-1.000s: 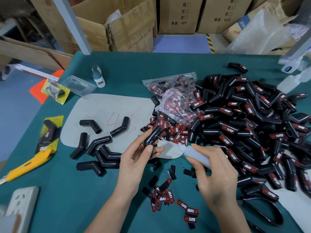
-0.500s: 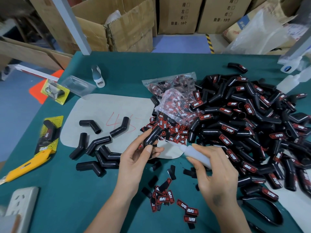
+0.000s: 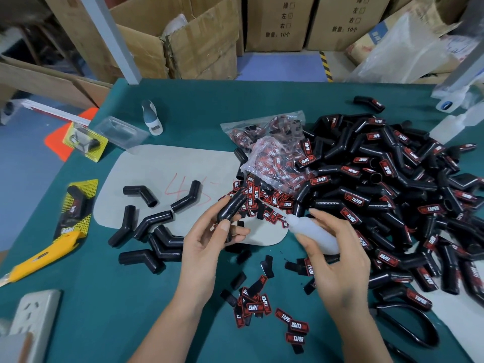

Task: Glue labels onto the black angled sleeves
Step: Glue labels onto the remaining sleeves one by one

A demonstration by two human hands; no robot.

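Left hand [image 3: 207, 239] grips one black angled sleeve [image 3: 231, 206], fingers curled round its lower end, held up above the grey mat [image 3: 157, 174]. Right hand [image 3: 337, 260] grips a translucent glue bottle [image 3: 314, 233], with its thin nozzle aimed at the held sleeve, tip just beside it; contact cannot be told. No label visible on the held sleeve's shown face.

Progress, judged from the layout: a big pile of labelled sleeves [image 3: 387, 195] covers the right side of the green bench [image 3: 91, 297], red-and-black "TAPER" labels showing on many. A small group of bare sleeves [image 3: 154, 231] lies left of the hands on and near the mat, none showing labels, so these look still to do. Most of the batch seems done, a handful left plus the one in hand.

Loose labels [image 3: 262, 302] are scattered on the bench near the wrists, more heaped by the clear label bags [image 3: 272, 153] behind the held sleeve. Plenty of label stock left.

Current step looks like glue application; label placement on this sleeve not yet done.

Also on the bench: yellow utility knife [image 3: 39, 260] at left.
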